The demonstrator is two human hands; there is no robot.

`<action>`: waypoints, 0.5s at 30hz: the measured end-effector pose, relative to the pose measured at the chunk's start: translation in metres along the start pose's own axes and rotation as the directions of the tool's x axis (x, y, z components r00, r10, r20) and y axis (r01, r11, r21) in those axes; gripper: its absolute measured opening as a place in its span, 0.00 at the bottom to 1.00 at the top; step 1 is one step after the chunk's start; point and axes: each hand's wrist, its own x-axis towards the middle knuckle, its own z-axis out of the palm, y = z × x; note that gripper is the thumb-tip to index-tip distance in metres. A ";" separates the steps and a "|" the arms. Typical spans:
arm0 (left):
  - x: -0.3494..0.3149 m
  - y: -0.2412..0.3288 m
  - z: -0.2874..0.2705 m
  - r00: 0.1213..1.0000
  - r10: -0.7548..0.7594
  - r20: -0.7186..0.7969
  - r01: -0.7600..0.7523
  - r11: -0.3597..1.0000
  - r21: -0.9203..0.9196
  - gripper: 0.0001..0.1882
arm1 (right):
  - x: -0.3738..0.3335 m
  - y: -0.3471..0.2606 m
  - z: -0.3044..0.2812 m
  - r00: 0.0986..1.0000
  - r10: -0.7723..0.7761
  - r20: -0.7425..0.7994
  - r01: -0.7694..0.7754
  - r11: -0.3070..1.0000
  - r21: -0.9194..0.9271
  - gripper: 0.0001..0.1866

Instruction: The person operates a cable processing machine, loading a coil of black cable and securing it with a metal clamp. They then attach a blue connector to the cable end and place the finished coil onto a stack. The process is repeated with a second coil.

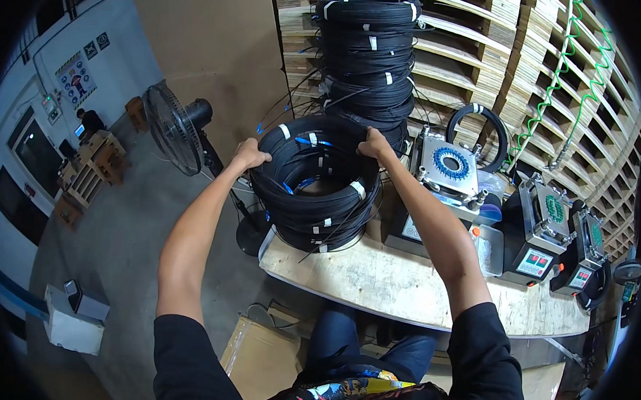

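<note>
A stack of black cable coils (312, 221), bound with white tape bands, stands on the left end of the wooden worktable (374, 277). My left hand (252, 155) is closed on the left side of the top cable coil (324, 125), its thumb over the rim. Across the ring, my right hand (372, 144) grips the same coil at its far right edge. The fingers of both hands are partly hidden behind the cable. Small blue-tipped cable ends show inside the ring. Whether the top coil is lifted off those below, I cannot tell.
Behind rises a taller stack of black coils (369, 66). To the right stand a machine with a blue ring fixture (451, 165) and two green-topped machines (549, 210). A standing fan (173, 126) is at the left. A cardboard box (260, 358) lies below the table.
</note>
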 end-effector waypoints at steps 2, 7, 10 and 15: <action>-0.009 0.016 -0.009 0.995 0.050 -0.092 -0.045 0.998 0.054 0.38 | 0.006 0.009 -0.005 0.999 -0.004 0.036 0.000 0.995 0.098 0.37; -0.015 0.019 -0.018 0.999 0.049 -0.006 -0.049 0.998 0.025 0.36 | -0.015 0.001 -0.015 0.990 -0.108 0.092 0.087 0.974 0.207 0.45; -0.006 -0.012 0.000 0.999 0.047 0.017 -0.046 0.999 -0.017 0.36 | -0.035 -0.024 -0.023 0.981 -0.047 0.190 0.015 0.986 0.168 0.48; -0.005 0.008 0.007 0.995 0.010 0.096 -0.003 0.997 -0.082 0.30 | -0.023 -0.001 -0.030 0.980 0.014 0.199 -0.046 0.987 0.156 0.51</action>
